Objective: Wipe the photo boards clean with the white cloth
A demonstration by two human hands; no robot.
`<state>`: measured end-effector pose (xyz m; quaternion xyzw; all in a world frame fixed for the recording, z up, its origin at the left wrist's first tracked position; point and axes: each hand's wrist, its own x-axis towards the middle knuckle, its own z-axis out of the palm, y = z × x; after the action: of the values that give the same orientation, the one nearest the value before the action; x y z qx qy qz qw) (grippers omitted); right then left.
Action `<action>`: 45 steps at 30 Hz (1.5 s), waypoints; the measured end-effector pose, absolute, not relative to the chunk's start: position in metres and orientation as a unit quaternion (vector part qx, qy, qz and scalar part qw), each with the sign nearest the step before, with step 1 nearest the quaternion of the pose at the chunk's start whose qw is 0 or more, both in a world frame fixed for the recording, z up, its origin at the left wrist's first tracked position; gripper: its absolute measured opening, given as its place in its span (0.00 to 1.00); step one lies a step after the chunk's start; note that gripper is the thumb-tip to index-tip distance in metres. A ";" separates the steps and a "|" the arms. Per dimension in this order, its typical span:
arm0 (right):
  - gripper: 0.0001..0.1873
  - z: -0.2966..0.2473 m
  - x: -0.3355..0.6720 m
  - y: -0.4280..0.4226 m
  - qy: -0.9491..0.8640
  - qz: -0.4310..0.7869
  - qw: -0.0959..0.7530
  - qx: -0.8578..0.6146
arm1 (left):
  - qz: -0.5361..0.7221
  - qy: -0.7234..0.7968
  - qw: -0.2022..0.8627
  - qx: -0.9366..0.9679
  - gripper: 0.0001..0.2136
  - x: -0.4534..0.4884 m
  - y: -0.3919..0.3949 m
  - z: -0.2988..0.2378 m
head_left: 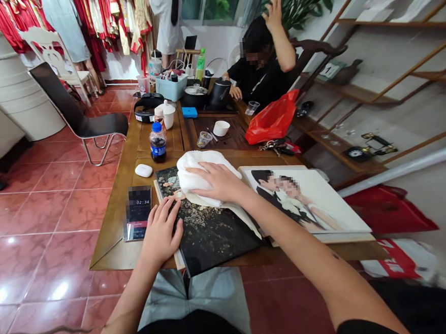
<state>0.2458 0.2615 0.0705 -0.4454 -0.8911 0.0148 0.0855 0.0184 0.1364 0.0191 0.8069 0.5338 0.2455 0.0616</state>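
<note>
A dark photo album with a speckled gold pattern lies on the wooden table in front of me. My right hand grips a bunched white cloth and presses it on the album's upper part; one end of the cloth trails toward the lower right. Flat on the album's left edge rests my left hand, fingers apart and holding nothing. To the right lies a framed wedding photo, partly behind my right forearm. A phone showing a timer is just left of my left hand.
Beyond the album are a cola bottle, a white earbud case, a paper cup and a red plastic bag. Across the wooden table sits a person in black. Shelves stand at the right.
</note>
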 end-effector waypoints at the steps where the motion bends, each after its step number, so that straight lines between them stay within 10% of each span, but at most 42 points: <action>1: 0.38 0.070 0.249 0.260 -0.889 0.014 0.086 -0.450 | 0.247 0.534 0.062 0.806 0.22 0.019 0.136 0.019; 45: 0.42 0.047 0.270 0.074 -0.901 -0.020 0.143 -0.408 | 0.251 0.534 0.069 0.805 0.23 0.021 0.135 0.019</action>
<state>0.2703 0.0745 0.0473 -0.4083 -0.9014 -0.0201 0.1429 0.0206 0.1350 0.0187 0.8046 0.5339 0.2507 0.0690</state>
